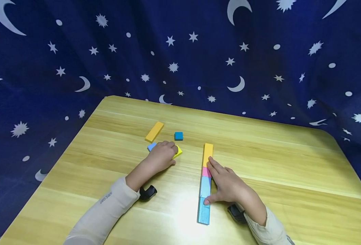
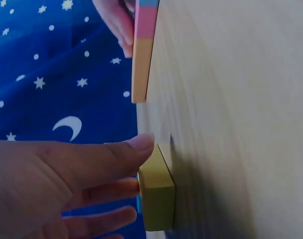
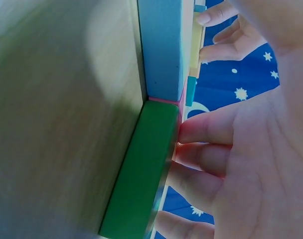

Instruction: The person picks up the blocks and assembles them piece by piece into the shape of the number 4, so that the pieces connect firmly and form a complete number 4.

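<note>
My left hand (image 1: 162,156) pinches a yellow block (image 1: 178,152) between thumb and fingers, low at the tabletop; most of the block is hidden by the hand from above. In the left wrist view, the thumb lies at the edge of the yellow block (image 2: 158,206). My right hand (image 1: 229,186) rests its straight fingers along a row of blocks: orange (image 1: 208,151), pink (image 1: 206,172), light blue (image 1: 205,186) and blue (image 1: 203,214). Its thumb touches the blue one. A green block (image 3: 141,169) lies beside the row under the fingers, hidden from above.
An orange block (image 1: 154,131) lies beyond the left hand, with a small blue block (image 1: 178,136) to its right. Part of a periwinkle block (image 1: 151,146) shows beside the left hand. A starry blue curtain (image 1: 180,51) hangs behind the wooden table (image 1: 284,160).
</note>
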